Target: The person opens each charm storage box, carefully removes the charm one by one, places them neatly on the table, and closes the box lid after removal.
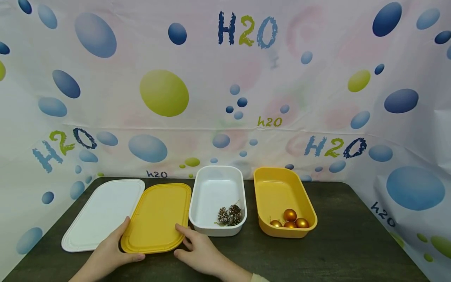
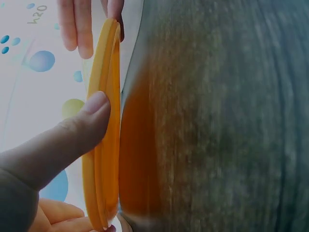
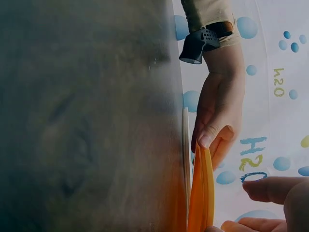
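A yellow lid (image 1: 158, 217) is held between two bare hands, left of the middle of a dark counter (image 1: 338, 235). It looks at least partly raised; whether any of its rim rests on the counter is hard to tell. The left hand (image 1: 114, 246) grips its near left corner, thumb over the rim. The right hand (image 1: 201, 248) holds the right side with bent fingers, forefinger on top, thumb standing off.

The step in hand appears to be shifting the lid, though whether up or down cannot be told. The next move calls for both hands to work together, keeping the lid level and off its neighbours.

Just to its left, a white lid (image 1: 105, 215) lies flat along the counter's left edge. Just to its right, a white box (image 1: 222, 232) stands at the middle of the back edge, with frosted pinecones (image 1: 235, 215) in its near right corner. Beside that, slightly apart, a yellow box (image 1: 282, 232) holds four gold baubles (image 1: 290, 214) at its near end.

The right wrist view shows a black camera (image 3: 198, 46) and pale sleeve (image 3: 198, 9) on the left arm.

Behind the counter hangs a spotted backdrop (image 1: 204, 70). It reads "H2O" in large letters at top centre, left and right, with smaller "h2O" in several places. No brand can be made out on the lids or boxes.
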### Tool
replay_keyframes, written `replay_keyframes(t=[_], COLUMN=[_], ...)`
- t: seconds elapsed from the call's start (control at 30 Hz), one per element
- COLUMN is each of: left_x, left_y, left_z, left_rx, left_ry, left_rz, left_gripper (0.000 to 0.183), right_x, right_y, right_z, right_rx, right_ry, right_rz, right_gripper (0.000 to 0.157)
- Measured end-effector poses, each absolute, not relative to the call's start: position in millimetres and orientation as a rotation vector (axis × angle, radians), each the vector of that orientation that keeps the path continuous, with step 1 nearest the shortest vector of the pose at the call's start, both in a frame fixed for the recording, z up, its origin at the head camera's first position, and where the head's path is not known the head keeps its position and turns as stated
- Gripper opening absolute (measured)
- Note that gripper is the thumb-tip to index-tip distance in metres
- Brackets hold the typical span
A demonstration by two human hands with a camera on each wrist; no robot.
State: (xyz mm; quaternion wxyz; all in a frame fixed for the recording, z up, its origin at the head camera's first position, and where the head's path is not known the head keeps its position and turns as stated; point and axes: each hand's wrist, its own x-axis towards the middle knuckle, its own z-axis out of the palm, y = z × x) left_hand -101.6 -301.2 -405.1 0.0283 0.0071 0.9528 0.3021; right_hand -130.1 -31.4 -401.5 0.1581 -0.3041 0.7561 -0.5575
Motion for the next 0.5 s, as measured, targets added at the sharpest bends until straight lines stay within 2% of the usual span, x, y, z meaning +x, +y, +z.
replay_keyframes(t=[0.5], left_x=[-111.9], left_y=[-302.3], left_z=[-412.5], left_rx=[0.089], left_ry=[3.016], left_rz=[0.873], left_gripper=[0.121], right_x=[-140.1], right_y=[-39.3], right_z=[-405.9], right_rx=[-0.889], right_ry=[2.182], right_rz=[-1.521], right_gripper=[0.060])
